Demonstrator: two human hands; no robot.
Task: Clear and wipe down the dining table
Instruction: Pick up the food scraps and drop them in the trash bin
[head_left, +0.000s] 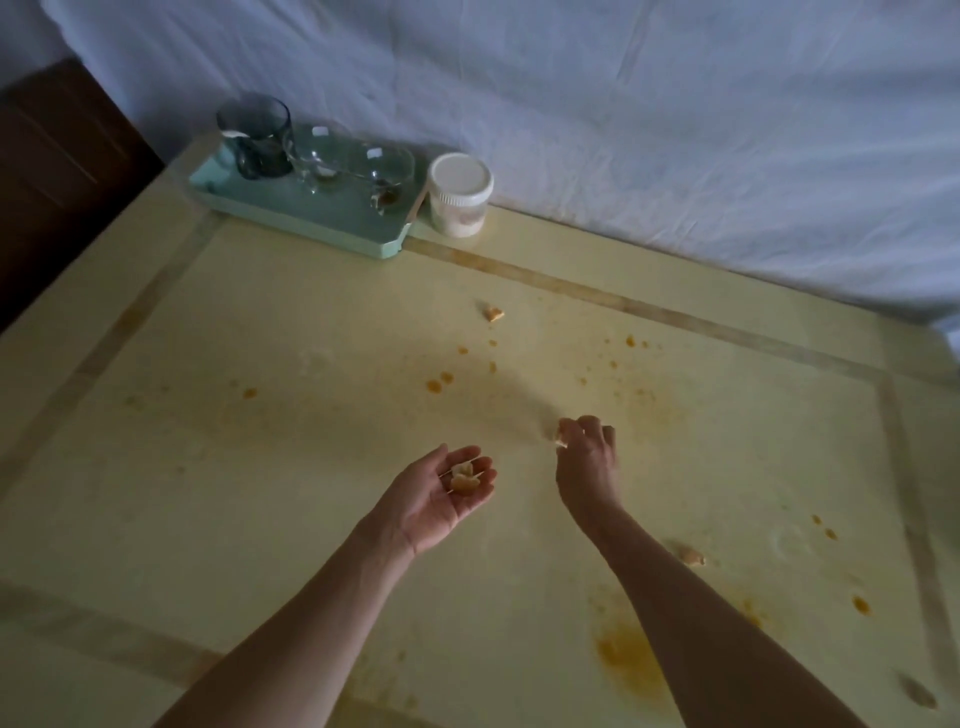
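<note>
Though dim, perhaps sauce-stained table (260, 338)

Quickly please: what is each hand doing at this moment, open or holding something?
Left hand: open, palm up, food scraps lying in it.
Right hand: fingers pinch one scrap.

Smooth, stained table (260, 322); clear glass cups (332, 161); matt plastic tray (311, 218); creased cloth (675, 130).

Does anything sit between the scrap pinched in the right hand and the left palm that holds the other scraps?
Nothing visible does. The right hand pinches a scrap; only bare, stained table lies between it and the upturned left hand holding scraps.
</note>
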